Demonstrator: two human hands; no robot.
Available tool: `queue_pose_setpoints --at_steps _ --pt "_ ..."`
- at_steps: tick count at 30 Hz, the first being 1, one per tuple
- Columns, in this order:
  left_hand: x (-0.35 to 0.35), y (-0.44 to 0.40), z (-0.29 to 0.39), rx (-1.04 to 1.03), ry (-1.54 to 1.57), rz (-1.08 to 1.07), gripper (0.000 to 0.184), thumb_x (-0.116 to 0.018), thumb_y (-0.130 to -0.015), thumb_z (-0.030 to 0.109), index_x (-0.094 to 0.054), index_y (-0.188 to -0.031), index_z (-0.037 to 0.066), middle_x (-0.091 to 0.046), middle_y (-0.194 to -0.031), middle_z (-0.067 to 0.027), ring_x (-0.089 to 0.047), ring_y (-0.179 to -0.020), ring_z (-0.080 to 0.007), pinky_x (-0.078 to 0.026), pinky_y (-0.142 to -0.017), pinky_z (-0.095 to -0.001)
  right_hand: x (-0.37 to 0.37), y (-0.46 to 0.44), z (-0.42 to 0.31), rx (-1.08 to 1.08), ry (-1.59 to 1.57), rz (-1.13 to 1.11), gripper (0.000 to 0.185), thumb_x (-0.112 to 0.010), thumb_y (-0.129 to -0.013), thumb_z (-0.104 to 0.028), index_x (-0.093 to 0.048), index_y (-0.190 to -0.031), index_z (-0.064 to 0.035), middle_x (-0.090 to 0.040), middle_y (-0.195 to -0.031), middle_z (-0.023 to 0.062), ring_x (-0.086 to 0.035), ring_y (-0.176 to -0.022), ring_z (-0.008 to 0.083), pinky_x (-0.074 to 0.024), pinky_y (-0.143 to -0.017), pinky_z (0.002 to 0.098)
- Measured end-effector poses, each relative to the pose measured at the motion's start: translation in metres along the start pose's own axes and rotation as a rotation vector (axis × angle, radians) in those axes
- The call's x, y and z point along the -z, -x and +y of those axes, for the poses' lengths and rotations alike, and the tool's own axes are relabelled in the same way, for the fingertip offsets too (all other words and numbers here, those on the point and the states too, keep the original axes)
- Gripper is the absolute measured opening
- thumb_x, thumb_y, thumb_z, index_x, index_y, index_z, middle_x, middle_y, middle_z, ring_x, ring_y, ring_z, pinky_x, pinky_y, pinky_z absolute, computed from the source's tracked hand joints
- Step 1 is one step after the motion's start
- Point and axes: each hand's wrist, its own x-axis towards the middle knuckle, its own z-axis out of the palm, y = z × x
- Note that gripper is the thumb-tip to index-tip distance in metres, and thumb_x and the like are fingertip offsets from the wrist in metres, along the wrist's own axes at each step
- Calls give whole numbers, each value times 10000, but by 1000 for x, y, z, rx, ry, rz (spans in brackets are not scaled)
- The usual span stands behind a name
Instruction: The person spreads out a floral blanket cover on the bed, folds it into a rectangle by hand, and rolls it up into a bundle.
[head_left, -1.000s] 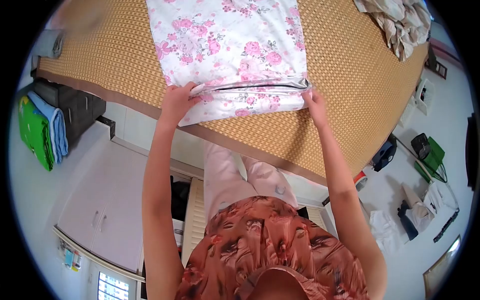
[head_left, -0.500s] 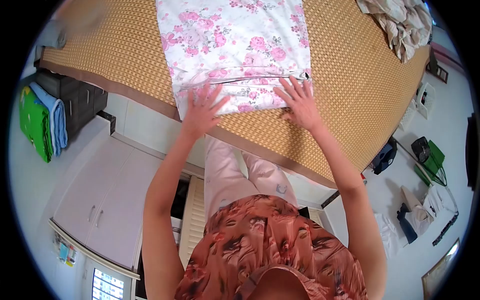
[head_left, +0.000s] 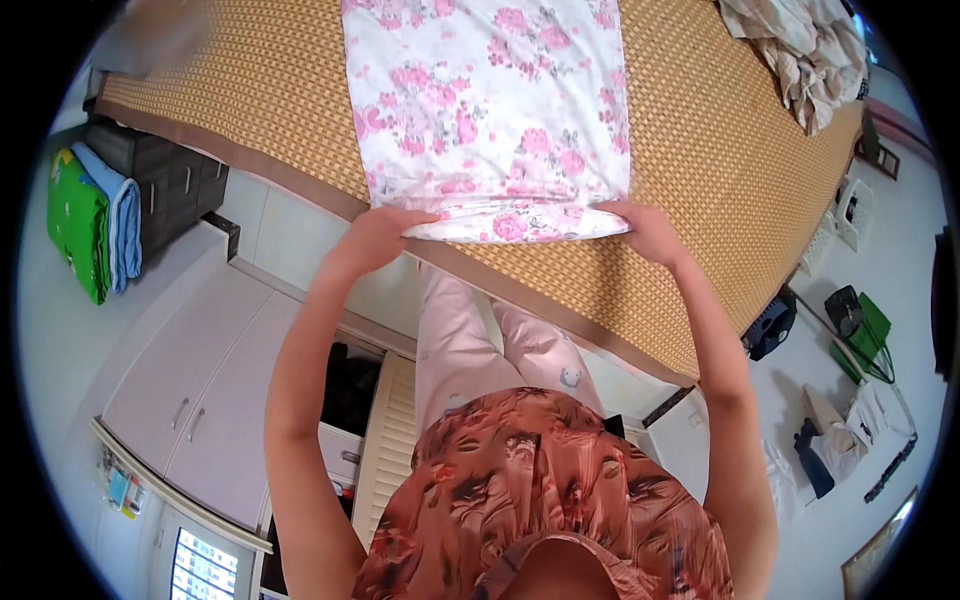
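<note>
A white cloth with pink flowers (head_left: 480, 110) lies lengthwise on the woven mat of the bed (head_left: 720, 200). Its near end is folded over into a narrow band close to the bed's brown edge. My left hand (head_left: 375, 240) grips the left end of that fold, fingers closed on the fabric. At the right end of the fold, my right hand (head_left: 650, 232) pinches the cloth too. The band stretches fairly straight between both hands. The cloth's far end runs out of the top of the view.
Crumpled beige fabric (head_left: 805, 55) rests on the bed at the upper right. Left of the bed stand a dark drawer unit (head_left: 165, 180) and a folded green and blue bundle (head_left: 85, 225). A pale cabinet (head_left: 190, 400) is at the lower left. Bags (head_left: 865, 325) are on the right.
Both hands went from lying spread flat on the cloth to gripping the two ends of its near fold. The folded band is now narrower and neater.
</note>
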Motion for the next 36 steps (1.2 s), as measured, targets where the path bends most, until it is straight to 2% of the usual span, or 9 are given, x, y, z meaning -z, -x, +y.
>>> queue_pose_setpoints --at_steps 2,7,13,16,17,20,26,30,36 --pt "6 -5 -15 70 142 -25 322 -527 -782 72 -571 -1100 95 -615 -953 -139 -575 -885 -276 -447 -768 -334 3 -7 13 -2 -219 -58 424 -583 -711 29 -557 -1121 -76 -585 -1114 74 -541 -1030 234 -412 -903 311" --pt "10 -27 -45 176 127 307 265 -598 -780 205 -600 -1007 67 -624 -775 -116 -589 -680 -220 -445 -618 -322 6 -45 44 -34 -361 420 396 -670 -738 -287 -588 -1075 -96 -632 -913 102 -595 -807 173 -459 -731 280" --pt "-1 -32 -41 497 67 496 235 -592 -776 239 -619 -924 57 -626 -839 -103 -587 -752 -257 -440 -668 -343 1 -61 16 -222 -197 623 340 -652 -755 -254 -579 -1044 -89 -619 -839 126 -579 -786 210 -446 -722 300" --pt "-21 -45 -19 265 -461 1006 265 -569 -774 226 -597 -994 82 -596 -1027 -75 -547 -924 -251 -397 -789 -370 -9 -62 -2 -24 173 896 305 -629 -761 -216 -560 -1038 -108 -585 -967 125 -549 -913 229 -417 -807 335" --pt "-31 -50 -19 163 -404 880 302 -571 -769 214 -570 -1047 96 -559 -1096 -69 -510 -994 -243 -369 -836 -377 -13 -64 -6 114 345 1002 296 -622 -762 -202 -554 -1036 -116 -571 -1021 122 -535 -962 234 -404 -839 351" --pt "-54 -52 -13 -89 -359 584 453 -586 -751 193 -483 -1189 135 -450 -1268 -55 -399 -1171 -223 -294 -953 -397 -37 -53 -19 509 459 455 474 -632 -736 -180 -478 -1184 -167 -427 -1278 69 -398 -1177 224 -312 -971 418" --pt "-29 -25 -10 -85 -406 395 622 -635 -702 138 -406 -1280 159 -369 -1347 -39 -299 -1266 -225 -233 -1027 -431 -19 -42 -21 235 748 238 773 -649 -705 -206 -245 -1361 -269 -205 -1432 -24 -173 -1321 198 -155 -1076 462" --pt "-15 -23 -17 -102 -367 365 634 -646 -676 91 -426 -1266 162 -448 -1277 -53 -417 -1170 -250 -337 -967 -373 -17 -54 -6 304 831 392 743 -638 -676 -34 -347 -1312 -283 -360 -1344 7 -327 -1242 245 -285 -1022 408" --pt "11 -15 -14 25 63 38 467 -643 -687 101 -539 -1143 89 -596 -1037 -109 -571 -935 -262 -457 -791 -318 3 -33 -15 212 289 56 589 -646 -652 -39 -499 -1200 -201 -546 -1140 79 -541 -994 275 -446 -862 322"
